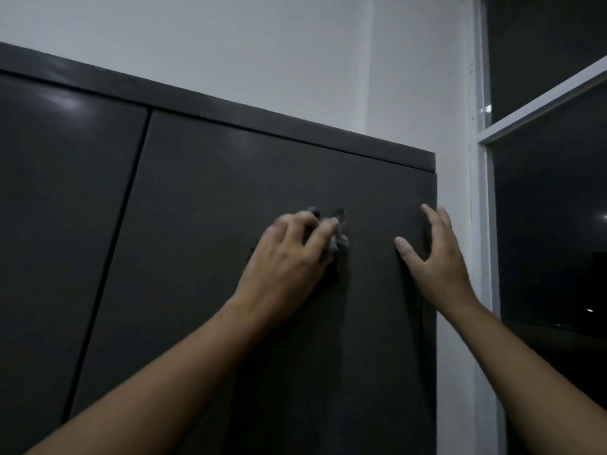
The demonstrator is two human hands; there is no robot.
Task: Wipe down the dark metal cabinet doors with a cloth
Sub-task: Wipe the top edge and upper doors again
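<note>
At mid-frame the left hand (289, 254), fingers curled, presses a grey cloth (335, 249) that peeks out past its fingertips against the dark cabinet door (213, 208), while the right hand (433, 257) rests spread-fingered at the door's right edge.

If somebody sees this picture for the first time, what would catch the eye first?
Probably the two bare hands on the right-hand cabinet door, mid-picture: the left hand grips a grey cloth against it, the right hand lies open by its right edge. Next, the dark window at far right beside the white wall.
</note>
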